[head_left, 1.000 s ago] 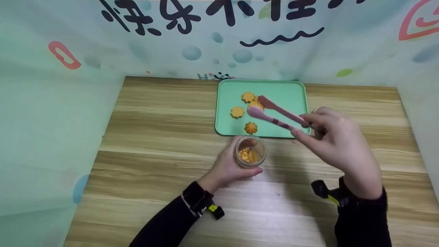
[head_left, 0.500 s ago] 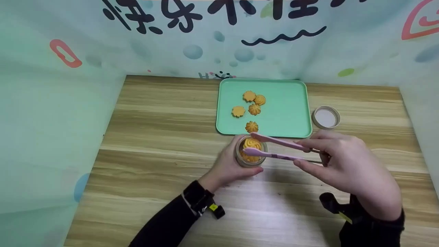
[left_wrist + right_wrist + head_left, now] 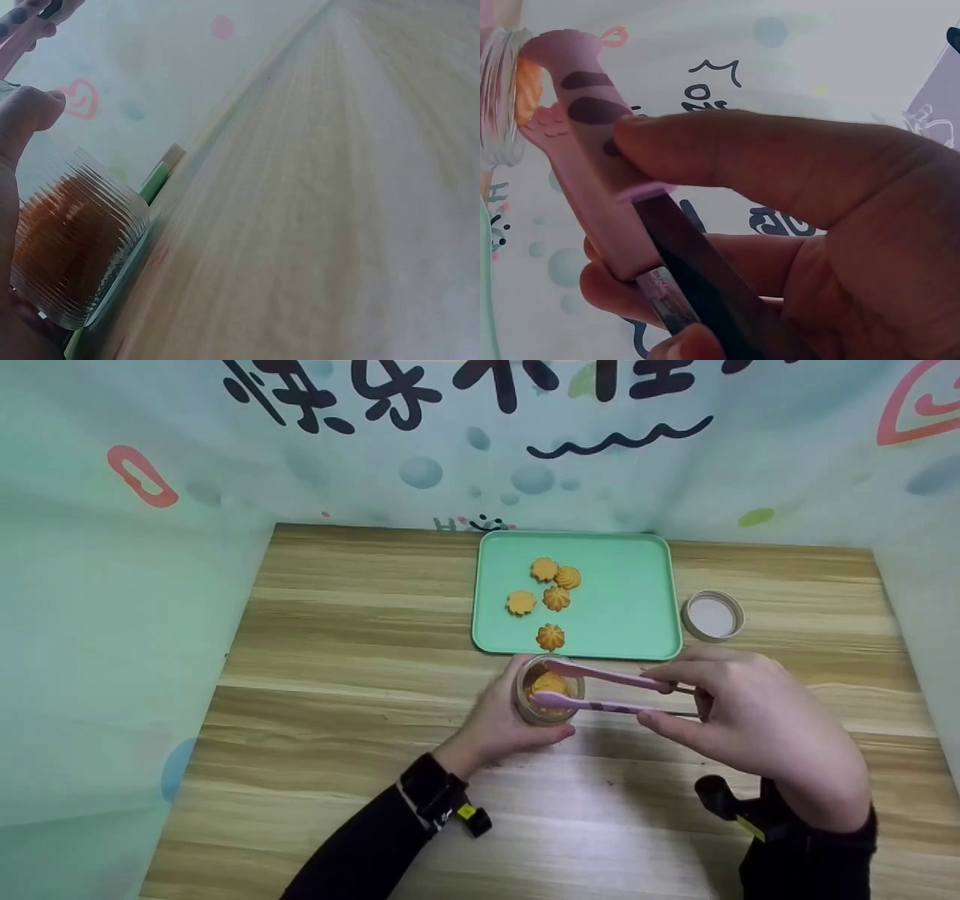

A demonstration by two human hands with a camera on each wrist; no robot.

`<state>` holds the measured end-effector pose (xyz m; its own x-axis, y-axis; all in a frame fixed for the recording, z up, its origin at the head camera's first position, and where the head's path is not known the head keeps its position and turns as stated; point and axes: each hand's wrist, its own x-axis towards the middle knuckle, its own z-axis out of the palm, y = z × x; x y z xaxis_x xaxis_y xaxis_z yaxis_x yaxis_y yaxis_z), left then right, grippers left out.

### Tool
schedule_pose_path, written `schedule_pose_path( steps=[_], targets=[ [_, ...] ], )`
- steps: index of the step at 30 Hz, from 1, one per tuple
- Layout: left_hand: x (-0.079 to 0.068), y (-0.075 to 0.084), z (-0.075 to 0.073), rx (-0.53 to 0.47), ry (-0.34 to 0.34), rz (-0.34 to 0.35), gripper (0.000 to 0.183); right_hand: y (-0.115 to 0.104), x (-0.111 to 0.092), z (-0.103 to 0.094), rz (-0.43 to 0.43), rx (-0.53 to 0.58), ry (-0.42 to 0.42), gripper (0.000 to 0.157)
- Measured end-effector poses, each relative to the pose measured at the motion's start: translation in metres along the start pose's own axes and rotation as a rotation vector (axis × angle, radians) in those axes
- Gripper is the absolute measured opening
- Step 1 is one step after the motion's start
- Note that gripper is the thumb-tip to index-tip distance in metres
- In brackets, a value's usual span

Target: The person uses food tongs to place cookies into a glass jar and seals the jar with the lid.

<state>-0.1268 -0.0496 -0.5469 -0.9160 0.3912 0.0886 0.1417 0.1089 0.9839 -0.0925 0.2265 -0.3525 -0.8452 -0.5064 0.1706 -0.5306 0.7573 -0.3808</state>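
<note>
A ribbed glass jar [image 3: 112, 202] with cookies inside stands on the table, and my left hand [image 3: 491, 727] grips it around the side. Pink-tipped tongs [image 3: 611, 675] are in my right hand [image 3: 772, 720], pinched between thumb and fingers. Their tips reach into the jar's mouth, one on each side of a swirled cookie [image 3: 550, 682]. From the right wrist view, that cookie [image 3: 529, 90] sits at the jar's opening by the tong tips. Whether the tips still touch it I cannot tell.
Behind the jar lies a green tray [image 3: 622, 600] with several cookies on its left half. A round jar lid [image 3: 713, 616] lies to the right of the tray. A printed cloth [image 3: 420, 502] hangs along the table's back edge.
The tongs have come from the tray to the jar with a cookie, which now sits lower in the jar's mouth. My right hand no longer covers the lid. My left hand stays put.
</note>
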Motion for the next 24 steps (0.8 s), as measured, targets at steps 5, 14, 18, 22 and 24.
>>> schedule_pose_path(
  steps=[5, 14, 18, 22, 24],
  targets=[
    [-0.0007, 0.0006, 0.0001, 0.002, -0.003, -0.007, 0.092, 0.0008, -0.0015, -0.0007, -0.022, 0.014, 0.002, 0.032],
    [-0.0009, 0.0016, -0.0001, -0.004, -0.002, -0.021, 0.091, -0.0001, -0.0017, -0.0013, -0.022, 0.010, -0.005, 0.031],
    [-0.0004, 0.0018, -0.0001, -0.023, -0.013, -0.009, 0.088, -0.0008, -0.0012, -0.0015, -0.019, 0.011, 0.022, 0.029],
    [-0.0003, 0.0025, -0.0001, -0.010, -0.014, -0.003, 0.087, -0.0017, 0.0011, -0.0009, 0.005, 0.017, 0.085, 0.031],
    [-0.0006, 0.0033, -0.0001, 0.008, -0.009, -0.013, 0.088, -0.0016, 0.0033, -0.0002, 0.022, 0.024, 0.124, 0.033]
  ],
)
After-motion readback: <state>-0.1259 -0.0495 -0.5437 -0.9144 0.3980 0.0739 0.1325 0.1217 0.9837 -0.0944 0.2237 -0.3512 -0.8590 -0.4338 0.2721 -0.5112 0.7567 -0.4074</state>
